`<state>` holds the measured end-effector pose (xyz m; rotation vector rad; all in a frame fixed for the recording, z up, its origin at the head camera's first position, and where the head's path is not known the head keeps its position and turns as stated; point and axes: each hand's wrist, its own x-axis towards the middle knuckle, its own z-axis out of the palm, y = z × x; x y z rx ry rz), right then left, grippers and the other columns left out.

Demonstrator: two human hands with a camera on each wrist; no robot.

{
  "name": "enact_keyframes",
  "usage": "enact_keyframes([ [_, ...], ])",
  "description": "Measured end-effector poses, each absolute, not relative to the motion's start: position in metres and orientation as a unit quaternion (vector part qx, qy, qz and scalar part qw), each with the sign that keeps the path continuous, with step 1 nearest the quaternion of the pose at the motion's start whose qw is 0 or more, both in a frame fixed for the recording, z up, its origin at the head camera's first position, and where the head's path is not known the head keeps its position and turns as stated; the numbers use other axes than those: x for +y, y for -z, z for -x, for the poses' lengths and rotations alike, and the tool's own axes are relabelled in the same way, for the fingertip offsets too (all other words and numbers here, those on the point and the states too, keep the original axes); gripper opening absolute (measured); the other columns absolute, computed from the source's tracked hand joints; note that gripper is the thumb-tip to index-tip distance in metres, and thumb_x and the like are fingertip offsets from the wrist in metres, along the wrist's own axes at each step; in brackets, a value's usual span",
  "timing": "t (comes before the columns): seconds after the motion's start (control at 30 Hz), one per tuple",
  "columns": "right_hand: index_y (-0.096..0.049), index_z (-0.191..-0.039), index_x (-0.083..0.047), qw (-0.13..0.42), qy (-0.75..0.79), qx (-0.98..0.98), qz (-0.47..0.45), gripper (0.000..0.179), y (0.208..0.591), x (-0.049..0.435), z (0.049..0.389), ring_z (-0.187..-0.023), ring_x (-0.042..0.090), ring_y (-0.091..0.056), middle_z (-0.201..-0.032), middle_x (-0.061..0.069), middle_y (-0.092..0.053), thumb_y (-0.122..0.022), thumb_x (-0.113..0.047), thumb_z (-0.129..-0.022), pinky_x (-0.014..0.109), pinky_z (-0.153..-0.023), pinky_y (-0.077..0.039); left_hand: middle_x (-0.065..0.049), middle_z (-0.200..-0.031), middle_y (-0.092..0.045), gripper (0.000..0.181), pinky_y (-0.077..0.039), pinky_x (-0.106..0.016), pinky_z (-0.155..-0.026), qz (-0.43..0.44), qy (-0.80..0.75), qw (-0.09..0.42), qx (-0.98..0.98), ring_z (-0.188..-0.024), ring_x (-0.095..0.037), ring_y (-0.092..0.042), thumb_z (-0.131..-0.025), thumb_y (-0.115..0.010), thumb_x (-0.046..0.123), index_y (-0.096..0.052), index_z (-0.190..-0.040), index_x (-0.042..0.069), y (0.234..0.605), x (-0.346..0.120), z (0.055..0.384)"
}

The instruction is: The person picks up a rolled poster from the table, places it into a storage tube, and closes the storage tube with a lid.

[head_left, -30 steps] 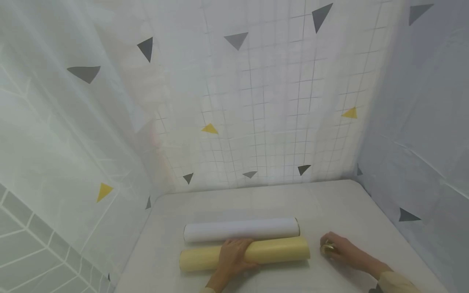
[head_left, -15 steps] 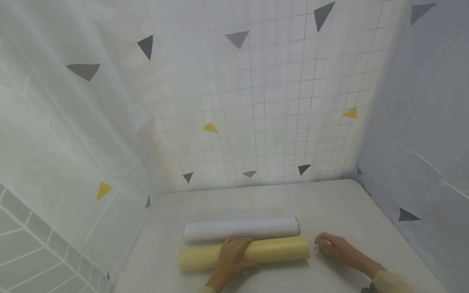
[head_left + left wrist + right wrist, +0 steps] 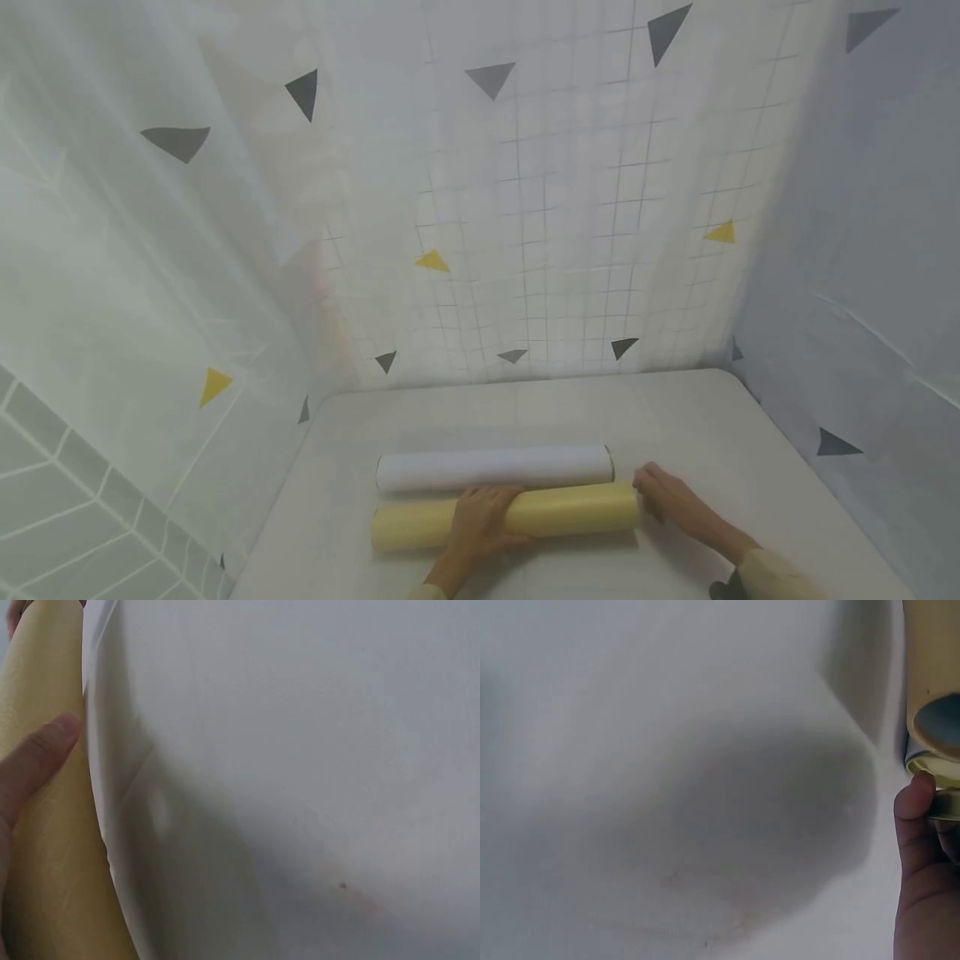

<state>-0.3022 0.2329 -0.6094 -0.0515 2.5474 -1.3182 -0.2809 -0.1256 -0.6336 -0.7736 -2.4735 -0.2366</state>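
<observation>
A yellow cardboard tube (image 3: 573, 510) lies sideways on the white table (image 3: 585, 571). My left hand (image 3: 480, 523) grips it near its middle, fingers over the top and thumb along the near side. In the right wrist view, the tube's near end is an open hole. My right hand (image 3: 673, 502), just off the tube's right end, pinches a gold metal cap (image 3: 946, 805) between thumb and fingers. The cap is apart from the tube and mostly hidden by the hand in the head view. Behind the yellow tube lies a white tube (image 3: 495, 468), roughly parallel to it.
White sheeting with a grid and dark and yellow triangles (image 3: 432, 260) hangs behind the table. Grey sheeting (image 3: 885, 333) closes the right side. A tile-patterned sheet (image 3: 75, 467) stands on the left.
My right hand has moved left with the gold cap, from clear of the yellow tube to close by its right end. The left hand has stayed on the tube.
</observation>
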Motion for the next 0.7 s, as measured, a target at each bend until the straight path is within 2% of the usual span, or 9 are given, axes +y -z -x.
enact_keyframes([
  [0.07, -0.052, -0.107, -0.005, 0.138, 0.454, 0.880, 0.011, 0.046, 0.6085, 0.2292, 0.3020, -0.073, 0.018, -0.050, -0.085, 0.006, -0.054, -0.033, -0.047, -0.110, 0.029, -0.060, -0.045, 0.015, -0.114, -0.077, 0.078, -0.051, -0.026, -0.085, 0.288, 0.086, 0.271, -0.914, -0.100, -0.006, -0.072, -0.058, -0.084, 0.071, -0.069, -0.121, 0.029, 0.6335, -0.1247, 0.2810],
  [0.27, -0.056, -0.125, -0.006, 0.128, 0.430, 0.893, 0.043, 0.058, 0.6075, 0.2258, 0.3002, -0.096, 0.015, -0.055, -0.118, 0.006, -0.062, -0.026, -0.053, -0.110, 0.029, -0.075, -0.049, 0.017, -0.113, -0.077, 0.078, -0.050, -0.024, -0.084, 0.293, 0.070, 0.284, -0.910, -0.099, -0.004, -0.071, -0.059, -0.082, 0.074, -0.069, -0.121, 0.030, 0.6354, -0.1212, 0.2819],
  [0.47, -0.062, -0.122, -0.009, 0.116, 0.430, 0.894, 0.052, 0.057, 0.6101, 0.2257, 0.2988, -0.103, 0.014, -0.055, -0.122, 0.006, -0.065, -0.025, -0.050, -0.111, 0.033, -0.085, -0.050, 0.016, -0.111, -0.077, 0.080, -0.051, -0.024, -0.082, 0.292, 0.070, 0.298, -0.906, -0.097, -0.004, -0.072, -0.055, -0.085, 0.072, -0.069, -0.121, 0.029, 0.6344, -0.1184, 0.2821],
  [0.53, -0.062, -0.123, -0.007, 0.114, 0.431, 0.894, 0.046, 0.057, 0.6106, 0.2247, 0.2978, -0.107, 0.016, -0.057, -0.124, 0.008, -0.065, -0.026, -0.050, -0.111, 0.038, -0.091, -0.052, 0.016, -0.111, -0.078, 0.080, -0.051, -0.024, -0.083, 0.290, 0.069, 0.297, -0.907, -0.097, -0.004, -0.072, -0.055, -0.085, 0.072, -0.069, -0.120, 0.030, 0.6341, -0.1183, 0.2821],
  [0.6, -0.061, -0.127, -0.005, 0.118, 0.438, 0.890, 0.042, 0.059, 0.6112, 0.2235, 0.2967, -0.116, 0.026, -0.060, -0.129, 0.012, -0.065, -0.026, -0.050, -0.111, 0.049, -0.100, -0.052, 0.017, -0.110, -0.078, 0.079, -0.052, -0.024, -0.084, 0.289, 0.068, 0.295, -0.908, -0.098, -0.004, -0.072, -0.055, -0.085, 0.072, -0.069, -0.120, 0.030, 0.6340, -0.1184, 0.2819],
  [0.7, -0.060, -0.132, -0.002, 0.127, 0.444, 0.886, 0.034, 0.066, 0.6118, 0.2214, 0.2950, -0.132, 0.041, -0.057, -0.135, 0.018, -0.065, -0.024, -0.053, -0.110, 0.065, -0.115, -0.040, 0.016, -0.110, -0.078, 0.078, -0.052, -0.025, -0.084, 0.289, 0.072, 0.294, -0.908, -0.098, -0.005, -0.072, -0.056, -0.084, 0.072, -0.070, -0.119, 0.029, 0.6334, -0.1184, 0.2818],
])
